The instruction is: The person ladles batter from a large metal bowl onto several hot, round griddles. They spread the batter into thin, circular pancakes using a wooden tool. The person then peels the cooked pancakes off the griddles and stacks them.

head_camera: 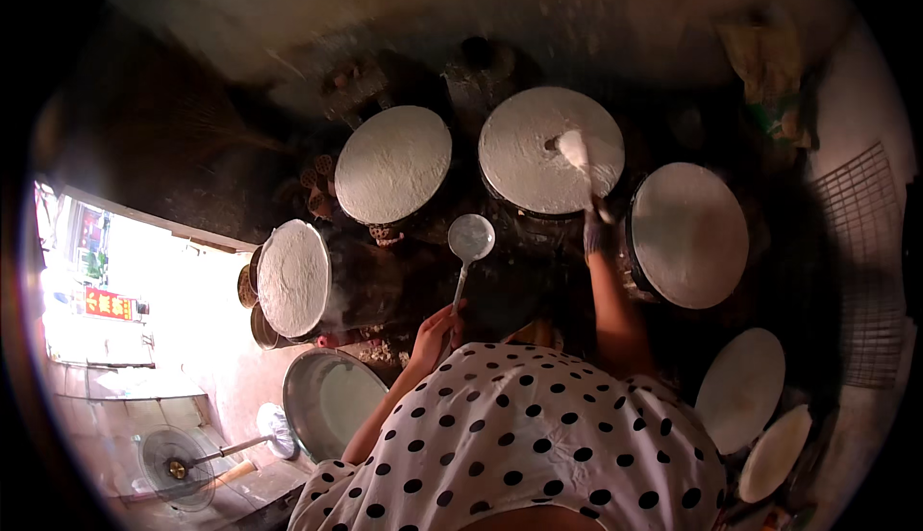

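Observation:
My left hand (438,333) grips the handle of a metal ladle (471,237), its round bowl held low in front of the griddles. My right hand (598,227), which seems to wear a dark glove, is closed on a blurred, white-ended tool (575,150); its exact kind cannot be told. The tool's end is over or on a round griddle (526,163) coated in white. A small dark patch shows in that coating beside it. To the left is another white-coated griddle (393,165); on the right stands a smoother pale round one (690,235).
At far left is a white-coated round griddle (294,279), with a large metal basin (296,394) below it. Honeycomb coal briquettes (319,183) stand between griddles. Two pale discs (741,390) are at lower right, near a wire rack (865,271). A fan (177,467) is at lower left.

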`<state>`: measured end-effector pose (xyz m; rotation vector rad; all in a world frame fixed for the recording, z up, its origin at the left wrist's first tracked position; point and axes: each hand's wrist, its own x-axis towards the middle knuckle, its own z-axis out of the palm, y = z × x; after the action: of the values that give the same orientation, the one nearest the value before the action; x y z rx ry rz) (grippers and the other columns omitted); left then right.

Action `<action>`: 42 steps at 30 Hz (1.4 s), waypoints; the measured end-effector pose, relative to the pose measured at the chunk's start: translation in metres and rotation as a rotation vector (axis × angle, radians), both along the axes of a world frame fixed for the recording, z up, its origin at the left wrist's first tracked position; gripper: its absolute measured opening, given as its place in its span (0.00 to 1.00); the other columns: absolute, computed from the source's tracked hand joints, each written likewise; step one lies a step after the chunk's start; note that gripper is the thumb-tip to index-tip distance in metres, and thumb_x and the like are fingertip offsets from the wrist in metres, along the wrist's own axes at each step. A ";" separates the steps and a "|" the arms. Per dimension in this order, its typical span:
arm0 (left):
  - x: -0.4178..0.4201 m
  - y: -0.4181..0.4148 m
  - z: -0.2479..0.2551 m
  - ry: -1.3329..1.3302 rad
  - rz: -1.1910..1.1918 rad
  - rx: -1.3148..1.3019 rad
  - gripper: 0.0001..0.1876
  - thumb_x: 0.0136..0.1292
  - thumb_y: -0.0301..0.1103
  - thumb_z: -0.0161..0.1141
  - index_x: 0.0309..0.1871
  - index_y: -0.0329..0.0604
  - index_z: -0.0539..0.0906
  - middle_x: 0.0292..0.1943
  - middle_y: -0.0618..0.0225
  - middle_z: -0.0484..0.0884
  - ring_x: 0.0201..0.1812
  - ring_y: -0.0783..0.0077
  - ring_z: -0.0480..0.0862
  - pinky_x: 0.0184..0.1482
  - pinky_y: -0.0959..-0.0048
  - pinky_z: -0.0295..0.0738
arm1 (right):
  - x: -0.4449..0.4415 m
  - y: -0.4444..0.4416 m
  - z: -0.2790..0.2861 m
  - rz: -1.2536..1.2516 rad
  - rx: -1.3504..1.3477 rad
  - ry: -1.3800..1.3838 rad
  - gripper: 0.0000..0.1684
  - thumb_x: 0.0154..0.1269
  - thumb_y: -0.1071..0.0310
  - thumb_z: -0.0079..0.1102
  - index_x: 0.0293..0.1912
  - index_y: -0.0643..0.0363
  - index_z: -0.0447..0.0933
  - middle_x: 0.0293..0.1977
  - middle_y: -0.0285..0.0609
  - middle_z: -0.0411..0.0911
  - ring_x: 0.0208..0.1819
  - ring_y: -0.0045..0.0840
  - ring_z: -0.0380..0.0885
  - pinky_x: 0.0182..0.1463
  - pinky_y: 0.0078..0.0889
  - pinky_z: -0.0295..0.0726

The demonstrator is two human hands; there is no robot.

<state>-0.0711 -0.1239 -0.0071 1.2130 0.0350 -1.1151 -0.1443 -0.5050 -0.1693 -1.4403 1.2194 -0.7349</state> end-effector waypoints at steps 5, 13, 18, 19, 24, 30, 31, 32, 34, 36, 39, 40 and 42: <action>0.000 0.005 -0.003 -0.026 -0.002 0.027 0.21 0.70 0.27 0.47 0.66 0.35 0.70 0.26 0.73 0.75 0.21 0.81 0.74 0.26 0.83 0.68 | -0.006 0.024 -0.002 0.048 0.217 0.170 0.31 0.66 0.43 0.54 0.56 0.60 0.77 0.42 0.46 0.82 0.44 0.27 0.77 0.49 0.31 0.74; 0.001 0.010 0.004 -0.042 -0.027 0.095 0.20 0.70 0.29 0.47 0.64 0.35 0.72 0.23 0.74 0.73 0.21 0.80 0.72 0.26 0.83 0.66 | -0.011 -0.003 0.001 0.088 0.190 0.088 0.28 0.62 0.47 0.60 0.53 0.57 0.80 0.44 0.42 0.84 0.46 0.26 0.77 0.53 0.28 0.74; 0.040 -0.033 -0.012 -0.180 -0.275 0.162 0.20 0.71 0.32 0.47 0.62 0.33 0.73 0.23 0.71 0.74 0.20 0.78 0.73 0.24 0.81 0.67 | -0.033 -0.053 -0.048 0.065 0.014 0.133 0.27 0.63 0.47 0.60 0.52 0.56 0.80 0.43 0.46 0.83 0.44 0.30 0.78 0.55 0.31 0.73; 0.053 -0.041 -0.019 -0.215 -0.309 0.184 0.20 0.71 0.33 0.48 0.61 0.32 0.73 0.23 0.71 0.75 0.19 0.77 0.73 0.23 0.80 0.68 | -0.031 -0.041 -0.041 0.138 -0.087 0.218 0.26 0.64 0.47 0.59 0.52 0.56 0.80 0.45 0.47 0.83 0.46 0.33 0.78 0.56 0.33 0.73; 0.097 -0.139 -0.024 -0.272 -0.262 0.175 0.15 0.72 0.37 0.49 0.49 0.34 0.79 0.21 0.68 0.75 0.16 0.74 0.74 0.19 0.75 0.69 | -0.067 -0.004 0.021 0.362 -0.522 0.407 0.23 0.66 0.56 0.59 0.59 0.52 0.76 0.54 0.49 0.77 0.53 0.40 0.77 0.56 0.35 0.74; 0.099 -0.251 -0.040 -0.407 -0.184 0.228 0.15 0.70 0.42 0.52 0.31 0.40 0.76 0.19 0.69 0.74 0.16 0.75 0.73 0.19 0.75 0.68 | -0.031 0.054 -0.018 0.084 -0.295 0.195 0.26 0.68 0.50 0.54 0.60 0.51 0.75 0.49 0.51 0.80 0.49 0.40 0.79 0.54 0.38 0.76; 0.089 -0.268 -0.042 -0.405 -0.171 0.238 0.15 0.70 0.42 0.53 0.31 0.40 0.76 0.19 0.70 0.74 0.16 0.76 0.73 0.18 0.75 0.67 | -0.025 0.045 -0.058 0.084 -0.581 0.208 0.27 0.67 0.47 0.55 0.53 0.59 0.78 0.37 0.46 0.83 0.39 0.33 0.80 0.47 0.35 0.78; 0.087 -0.268 -0.042 -0.324 -0.089 0.237 0.15 0.70 0.41 0.53 0.31 0.40 0.76 0.19 0.71 0.73 0.16 0.76 0.72 0.18 0.75 0.67 | -0.011 0.047 -0.061 0.149 -0.501 0.295 0.26 0.66 0.48 0.57 0.49 0.61 0.79 0.33 0.41 0.83 0.36 0.30 0.80 0.43 0.34 0.78; 0.092 -0.264 -0.037 -0.171 0.095 0.230 0.14 0.70 0.40 0.53 0.31 0.40 0.77 0.19 0.73 0.72 0.15 0.77 0.70 0.18 0.76 0.65 | 0.012 0.052 -0.016 0.253 0.103 0.190 0.24 0.65 0.50 0.59 0.46 0.62 0.80 0.28 0.39 0.82 0.32 0.28 0.80 0.39 0.33 0.78; 0.113 -0.229 -0.029 0.435 0.018 -0.236 0.08 0.72 0.34 0.50 0.46 0.40 0.75 0.20 0.77 0.67 0.16 0.82 0.66 0.16 0.79 0.61 | -0.002 0.038 0.032 0.212 0.253 -0.182 0.23 0.66 0.52 0.59 0.48 0.62 0.80 0.30 0.40 0.82 0.35 0.26 0.79 0.41 0.28 0.77; 0.087 -0.192 0.021 0.076 0.085 -0.200 0.17 0.74 0.35 0.45 0.62 0.41 0.70 0.23 0.77 0.69 0.15 0.85 0.64 0.16 0.84 0.58 | -0.025 0.004 0.044 0.212 -0.025 0.080 0.21 0.69 0.56 0.56 0.51 0.61 0.79 0.40 0.41 0.82 0.43 0.25 0.77 0.50 0.29 0.74; 0.088 -0.191 0.021 0.082 0.054 -0.169 0.18 0.74 0.35 0.45 0.63 0.42 0.69 0.23 0.77 0.69 0.15 0.85 0.64 0.16 0.84 0.58 | -0.024 0.005 0.041 0.259 -0.061 0.208 0.20 0.69 0.57 0.55 0.52 0.60 0.79 0.40 0.43 0.83 0.42 0.26 0.78 0.49 0.33 0.74; 0.097 -0.191 0.021 0.086 -0.004 -0.111 0.20 0.74 0.35 0.45 0.66 0.42 0.68 0.23 0.77 0.69 0.15 0.85 0.63 0.16 0.84 0.58 | -0.021 0.007 0.054 0.463 -0.168 0.244 0.24 0.66 0.52 0.57 0.56 0.54 0.77 0.45 0.48 0.82 0.46 0.32 0.80 0.52 0.33 0.75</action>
<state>0.0262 -0.3153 0.0136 1.0664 0.0352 -1.1574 -0.1652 -0.4983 -0.1150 -1.9088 0.9611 -0.3545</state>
